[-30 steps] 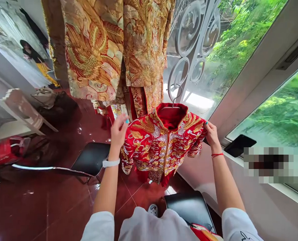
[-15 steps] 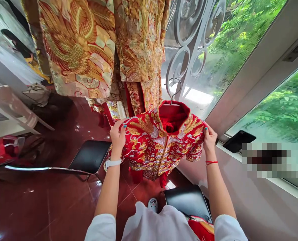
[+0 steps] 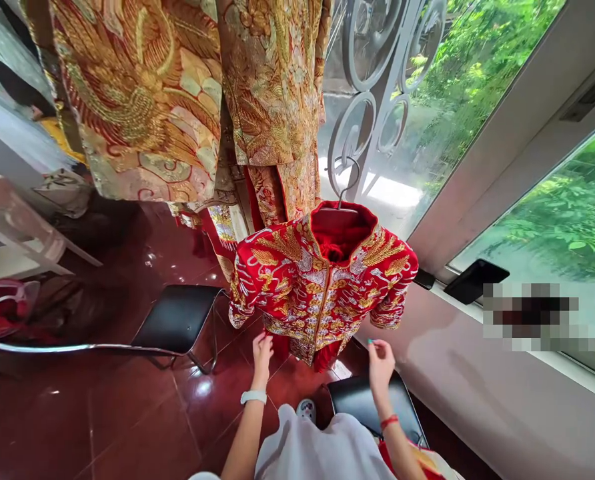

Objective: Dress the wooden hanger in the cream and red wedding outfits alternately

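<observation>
A red jacket (image 3: 297,287) with gold and silver embroidery hangs in front of me. Its hanger (image 3: 346,180) hooks onto the grey scrolled metalwork, and the front is closed down the middle. My left hand (image 3: 262,353), with a white watch, is at the jacket's lower left edge; its fingertips are pinched together on the red cloth there. Below the right sleeve cuff, my right hand (image 3: 381,365), with a red string bracelet, is apart from the jacket. Its fingers are loosely bent, with nothing visible in them.
Gold embroidered garments (image 3: 142,100) hang at upper left, beside the metal scrollwork (image 3: 360,113). Black-seated chairs stand at left (image 3: 177,320) and lower right (image 3: 372,400). A phone (image 3: 477,280) leans on the window ledge. A red bag (image 3: 7,310) is at far left.
Both hands have let go of the jacket's shoulders and moved down and inward to its lower edge. The jacket stays hanging, with its sleeves now hanging down.
</observation>
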A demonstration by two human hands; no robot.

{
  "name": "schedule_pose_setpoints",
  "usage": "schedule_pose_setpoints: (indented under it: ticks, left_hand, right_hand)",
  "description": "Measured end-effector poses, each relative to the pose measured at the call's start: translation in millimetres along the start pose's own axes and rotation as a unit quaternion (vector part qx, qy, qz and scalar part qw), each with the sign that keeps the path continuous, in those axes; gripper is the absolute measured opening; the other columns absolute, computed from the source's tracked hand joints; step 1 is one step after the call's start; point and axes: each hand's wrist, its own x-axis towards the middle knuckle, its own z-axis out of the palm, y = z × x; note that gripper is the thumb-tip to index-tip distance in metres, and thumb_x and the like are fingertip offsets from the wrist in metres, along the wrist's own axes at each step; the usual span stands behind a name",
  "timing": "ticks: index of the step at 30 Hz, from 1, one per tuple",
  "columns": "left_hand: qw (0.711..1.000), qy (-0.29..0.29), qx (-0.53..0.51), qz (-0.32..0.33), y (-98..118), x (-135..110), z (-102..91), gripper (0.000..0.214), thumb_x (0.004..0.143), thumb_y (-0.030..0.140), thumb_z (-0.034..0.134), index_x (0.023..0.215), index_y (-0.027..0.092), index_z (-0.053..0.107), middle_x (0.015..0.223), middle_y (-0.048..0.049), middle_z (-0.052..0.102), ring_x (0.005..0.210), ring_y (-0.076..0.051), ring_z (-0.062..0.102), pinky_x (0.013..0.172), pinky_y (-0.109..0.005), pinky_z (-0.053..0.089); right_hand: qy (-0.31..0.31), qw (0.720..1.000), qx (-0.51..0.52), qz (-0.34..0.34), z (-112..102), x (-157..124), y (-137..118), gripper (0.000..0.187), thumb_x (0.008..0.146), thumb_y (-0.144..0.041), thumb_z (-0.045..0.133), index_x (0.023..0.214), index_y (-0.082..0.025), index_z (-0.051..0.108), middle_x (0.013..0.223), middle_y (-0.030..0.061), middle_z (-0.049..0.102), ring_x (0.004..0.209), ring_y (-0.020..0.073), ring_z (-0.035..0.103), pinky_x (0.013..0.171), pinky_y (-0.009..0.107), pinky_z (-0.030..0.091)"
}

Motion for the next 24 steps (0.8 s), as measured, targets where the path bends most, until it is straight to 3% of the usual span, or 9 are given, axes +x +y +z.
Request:
schedule_pose_setpoints:
  ticks: [3,5,9,11,13,15,16,18,24]
  left_hand:
    - [0.989,-0.086,-0.019,-0.115,-26.0,20.1,12.3,0.018,0.090,0.038,0.058,0.100,0.024,0.056,0.102,-0.0110,0.071,0.106,-0.030,0.072,0.088,-0.052,0.057]
    - [0.979,-0.118,-0.044,-0.159,-32.0,37.7,20.0,0.015,0.092,0.036,0.059,0.098,0.023,0.058,0.113,-0.0149,0.072,0.113,-0.030,0.071,0.090,-0.052,0.057]
    - [0.967,-0.115,-0.099,-0.206,-45.0,56.3,28.3,0.007,0.094,0.026,0.058,0.101,0.026,0.058,0.134,-0.0119,0.066,0.128,-0.024,0.063,0.101,-0.042,0.056]
    - [0.959,-0.106,-0.126,-0.229,-55.2,55.2,28.4,0.017,0.096,0.020,0.053,0.110,0.029,0.056,0.142,-0.0092,0.061,0.133,-0.021,0.059,0.102,-0.040,0.055]
    - [0.950,-0.104,-0.146,-0.257,-65.7,50.2,27.4,0.023,0.096,0.018,0.053,0.116,0.030,0.056,0.148,-0.0104,0.056,0.137,-0.023,0.055,0.103,-0.045,0.055]
    - [0.940,-0.106,-0.162,-0.280,-74.9,44.2,26.7,0.022,0.095,0.020,0.055,0.115,0.028,0.060,0.150,-0.0130,0.053,0.140,-0.027,0.052,0.103,-0.051,0.054]
    - [0.936,-0.107,-0.171,-0.289,-78.9,41.5,26.6,0.019,0.095,0.019,0.055,0.112,0.026,0.062,0.151,-0.0134,0.053,0.141,-0.028,0.051,0.104,-0.052,0.053]
    - [0.929,-0.104,-0.186,-0.302,-86.1,37.3,26.7,0.017,0.096,0.016,0.052,0.104,0.024,0.066,0.151,-0.0124,0.053,0.142,-0.028,0.050,0.106,-0.051,0.051]
    - [0.920,-0.062,-0.190,-0.336,-106.4,31.4,19.6,0.007,0.093,0.016,0.064,0.090,0.022,0.064,0.135,-0.0094,0.065,0.136,-0.027,0.056,0.107,-0.051,0.050]
  right_hand:
    - [-0.013,0.994,0.007,-0.108,22.9,14.1,-23.1,0.027,0.076,-0.041,0.072,0.094,-0.028,0.057,0.088,0.0036,0.061,0.083,0.0241,0.059,0.078,0.041,0.052]
    - [-0.028,0.984,0.043,-0.171,35.8,45.4,-56.0,0.043,0.077,-0.034,0.072,0.116,-0.029,0.054,0.105,0.0046,0.062,0.092,0.0222,0.060,0.084,0.039,0.052]
    - [-0.049,0.975,0.088,-0.197,51.3,95.8,-86.8,0.063,0.079,-0.035,0.069,0.136,-0.032,0.042,0.124,0.0061,0.057,0.110,0.0202,0.060,0.099,0.038,0.049]
    - [-0.073,0.978,0.083,-0.179,52.7,97.0,-61.6,0.066,0.079,-0.037,0.069,0.138,-0.031,0.041,0.139,0.0080,0.052,0.127,0.0217,0.053,0.108,0.039,0.045]
    - [-0.016,0.990,0.088,-0.107,49.6,86.2,-14.3,0.068,0.077,-0.040,0.070,0.138,-0.031,0.042,0.147,0.0084,0.048,0.136,0.0230,0.046,0.112,0.039,0.042]
    - [0.087,0.987,0.112,0.074,43.8,73.0,39.4,0.065,0.074,-0.042,0.070,0.132,-0.030,0.046,0.144,0.0084,0.051,0.134,0.0242,0.048,0.108,0.039,0.044]
    - [0.102,0.970,0.124,0.183,40.9,68.1,63.7,0.061,0.071,-0.044,0.071,0.127,-0.030,0.050,0.139,0.0085,0.055,0.130,0.0257,0.051,0.105,0.041,0.046]
    - [0.079,0.937,0.143,0.310,37.3,63.6,101.6,0.050,0.069,-0.047,0.072,0.112,-0.026,0.059,0.122,0.0113,0.064,0.118,0.0297,0.058,0.095,0.045,0.050]
    - [-0.003,0.909,0.209,0.361,45.5,72.3,152.0,0.032,0.069,-0.048,0.074,0.089,-0.025,0.065,0.108,0.0070,0.071,0.108,0.0272,0.065,0.085,0.043,0.053]
